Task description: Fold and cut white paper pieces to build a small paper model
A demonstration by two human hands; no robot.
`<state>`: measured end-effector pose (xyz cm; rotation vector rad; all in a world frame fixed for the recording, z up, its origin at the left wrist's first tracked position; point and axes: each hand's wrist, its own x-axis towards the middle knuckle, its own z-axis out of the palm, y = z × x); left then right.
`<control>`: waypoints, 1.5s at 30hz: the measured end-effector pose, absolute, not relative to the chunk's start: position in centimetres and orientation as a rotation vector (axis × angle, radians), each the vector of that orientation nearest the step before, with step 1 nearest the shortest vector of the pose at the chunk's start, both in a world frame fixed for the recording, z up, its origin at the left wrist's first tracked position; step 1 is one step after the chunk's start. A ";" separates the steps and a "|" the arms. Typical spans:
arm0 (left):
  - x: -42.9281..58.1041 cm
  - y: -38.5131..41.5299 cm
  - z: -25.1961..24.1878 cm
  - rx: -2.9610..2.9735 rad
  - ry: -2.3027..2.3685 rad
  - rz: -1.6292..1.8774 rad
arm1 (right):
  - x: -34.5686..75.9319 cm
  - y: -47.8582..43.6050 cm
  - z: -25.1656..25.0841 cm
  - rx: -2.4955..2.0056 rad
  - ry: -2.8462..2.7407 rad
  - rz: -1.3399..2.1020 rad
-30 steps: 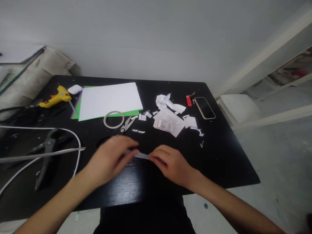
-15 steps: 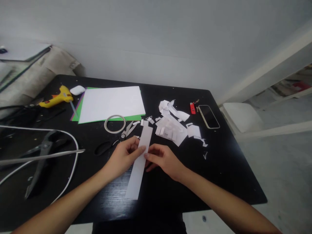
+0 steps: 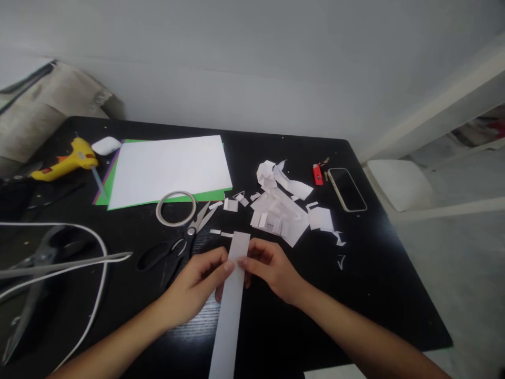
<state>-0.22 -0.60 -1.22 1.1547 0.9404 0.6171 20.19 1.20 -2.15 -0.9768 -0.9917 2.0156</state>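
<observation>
A long white paper strip (image 3: 232,310) runs toward me over the black table, its near end cut off by the bottom of the view. My left hand (image 3: 199,281) pinches its left edge, thumb on top and fingers beneath. From the other side my right hand (image 3: 272,268) grips the right edge near the far end, its thumb also on the paper. Black-handled scissors (image 3: 191,231) lie partly open just beyond my left hand. Small cut paper pieces (image 3: 231,204) and a pile of white scraps (image 3: 280,210) lie past the strip's far end.
White and green paper sheets (image 3: 169,168) are stacked at the back left, beside a yellow glue gun (image 3: 74,160). A tape roll (image 3: 175,208) overlaps them. A white cable (image 3: 103,284) loops over pliers (image 3: 35,289) at left. A red lighter (image 3: 317,174) and phone (image 3: 347,189) lie right.
The strip has come nearer to me, and both hands now hold it closer to its far end. The notched tab at that end no longer shows. The camera view has shifted slightly.
</observation>
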 end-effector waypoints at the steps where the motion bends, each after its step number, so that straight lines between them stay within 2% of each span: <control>1: -0.2 -0.6 -1.1 1.144 0.939 0.636 | 20.2 1.2 -2.3 -0.972 -0.966 2.041; 14: -0.2 -0.1 -0.9 1.037 0.969 0.672 | 20.2 1.2 -2.9 -0.942 -0.866 2.127; 39: -0.3 -0.3 -1.4 1.222 1.098 0.634 | 19.8 0.8 -2.7 -0.888 -0.839 2.043; 45: 0.1 -0.4 -1.0 1.004 0.957 0.607 | 19.7 0.6 -2.6 -0.953 -0.910 1.975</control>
